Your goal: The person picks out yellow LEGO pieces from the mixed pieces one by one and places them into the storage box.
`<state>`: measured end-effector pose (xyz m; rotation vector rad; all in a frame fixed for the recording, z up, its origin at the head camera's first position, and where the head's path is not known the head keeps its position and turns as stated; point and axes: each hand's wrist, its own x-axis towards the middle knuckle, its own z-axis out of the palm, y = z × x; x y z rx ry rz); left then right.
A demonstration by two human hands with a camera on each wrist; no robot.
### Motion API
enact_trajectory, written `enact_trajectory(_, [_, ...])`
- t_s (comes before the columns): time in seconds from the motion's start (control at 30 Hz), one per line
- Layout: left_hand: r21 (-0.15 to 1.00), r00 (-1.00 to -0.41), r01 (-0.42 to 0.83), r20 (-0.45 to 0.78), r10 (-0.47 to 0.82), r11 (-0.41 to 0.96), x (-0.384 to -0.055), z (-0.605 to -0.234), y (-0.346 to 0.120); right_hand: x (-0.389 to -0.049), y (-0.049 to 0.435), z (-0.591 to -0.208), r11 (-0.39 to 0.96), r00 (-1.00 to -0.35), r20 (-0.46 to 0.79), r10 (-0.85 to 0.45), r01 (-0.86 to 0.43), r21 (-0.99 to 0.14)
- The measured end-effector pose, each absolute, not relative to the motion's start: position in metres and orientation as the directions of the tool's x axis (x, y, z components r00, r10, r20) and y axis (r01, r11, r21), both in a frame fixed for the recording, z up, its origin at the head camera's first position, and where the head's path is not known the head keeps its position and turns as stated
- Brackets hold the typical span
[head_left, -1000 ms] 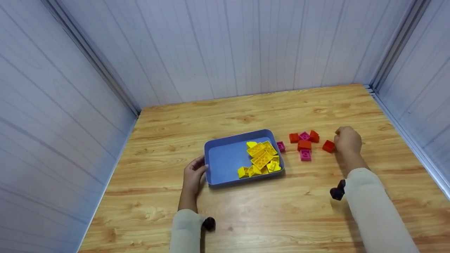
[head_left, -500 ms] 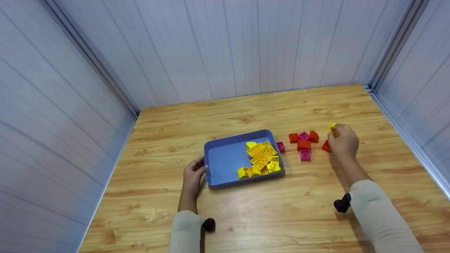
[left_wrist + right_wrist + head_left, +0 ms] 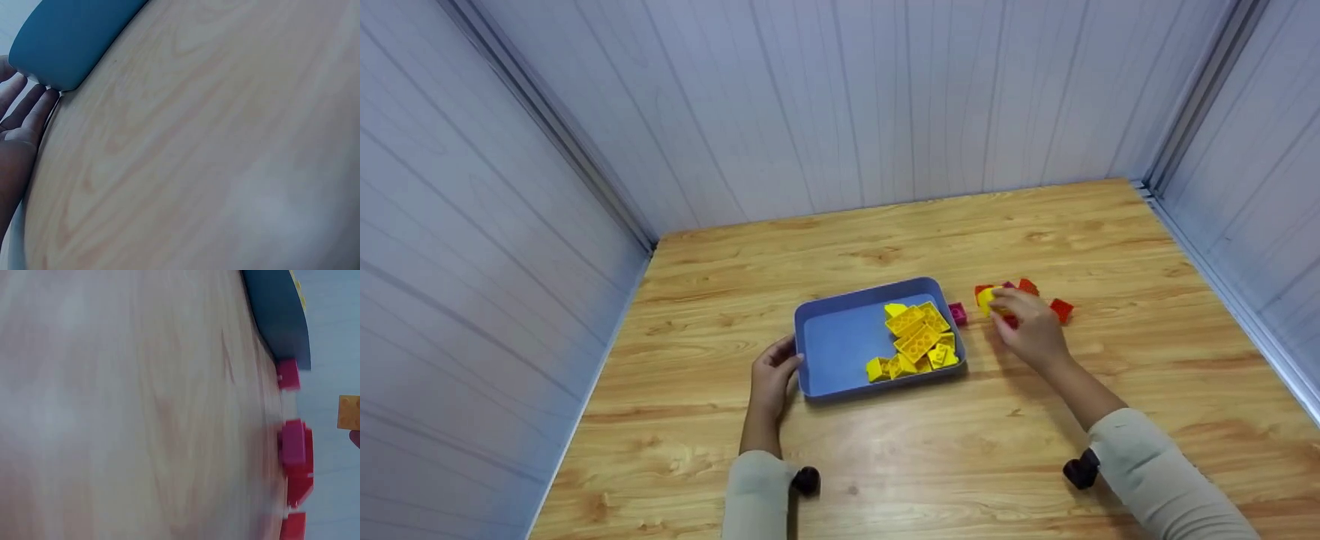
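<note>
A blue-grey tray (image 3: pixel 840 349) lies on the wooden table, with several yellow toy bricks (image 3: pixel 919 341) gathered toward its right side. My left hand (image 3: pixel 772 375) holds the tray's left edge; in the left wrist view its fingers (image 3: pixel 35 109) touch the tray wall (image 3: pixel 73 42) low down. Between thumb and fingers, my right hand (image 3: pixel 1035 334) pinches a yellow brick (image 3: pixel 987 301) above the loose red and pink bricks right of the tray. That yellow brick (image 3: pixel 349 412) also shows at the right edge of the right wrist view, in the air.
A pink brick (image 3: pixel 957 313) sits against the tray's right wall. Partly covered by my right hand is a cluster with a red brick (image 3: pixel 1028 287); another red brick (image 3: pixel 1062 310) lies farther right. White panels (image 3: pixel 870 105) wall the table at the back and sides.
My right hand has lifted the yellow brick from beside the rightmost red brick and carried it left, over the cluster. The left hand and tray stay put.
</note>
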<state>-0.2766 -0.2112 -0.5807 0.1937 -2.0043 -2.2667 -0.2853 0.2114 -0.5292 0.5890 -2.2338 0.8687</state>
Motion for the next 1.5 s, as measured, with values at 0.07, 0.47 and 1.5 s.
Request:
enact_trajectory(0.07, [0.992, -0.986, 0.000, -0.021, -0.165, -0.124, -0.277, -0.580, -0.211, -0.283, 0.203, -0.530, 0.649, -0.648, 0.730, -0.217, -0.654, -0.388])
enact_trajectory(0.47, [0.993, -0.985, 0.006, -0.015, -0.172, -0.122, -0.277, -0.578, -0.212, -0.279, 0.163, -0.538, 0.584, -0.591, 0.716, -0.371, -0.748, -0.315])
enact_trajectory(1.5, [0.997, -0.984, 0.026, 0.012, -0.178, -0.078, -0.278, -0.584, -0.208, -0.278, 0.159, -0.546, 0.643, -0.722, 0.634, -0.278, -0.630, -0.436])
